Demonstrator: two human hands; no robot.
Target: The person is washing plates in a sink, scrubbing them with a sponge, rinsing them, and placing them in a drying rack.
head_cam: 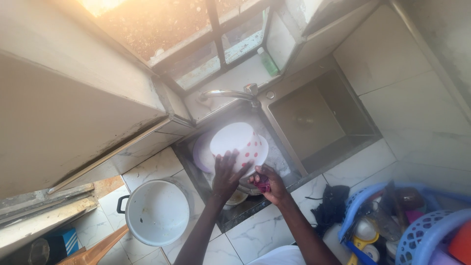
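My left hand [226, 172] grips a white bowl with red dots [240, 145], held upside down over the left basin of a steel sink [282, 142]. My right hand [269, 184] holds a small pink scrubbing cloth [263, 184] against the bowl's lower rim. Under the bowl lies a pale plate [201, 154], with more dishes half hidden beneath my hands. A curved tap [228, 93] reaches over the basin.
A white pot with a black handle [157, 212] stands on the tiled counter at left. The right sink basin [314, 120] holds nothing. A blue basket of dishes [392, 221] and a dark cloth [329, 206] sit at right. A green bottle [268, 61] stands on the window sill.
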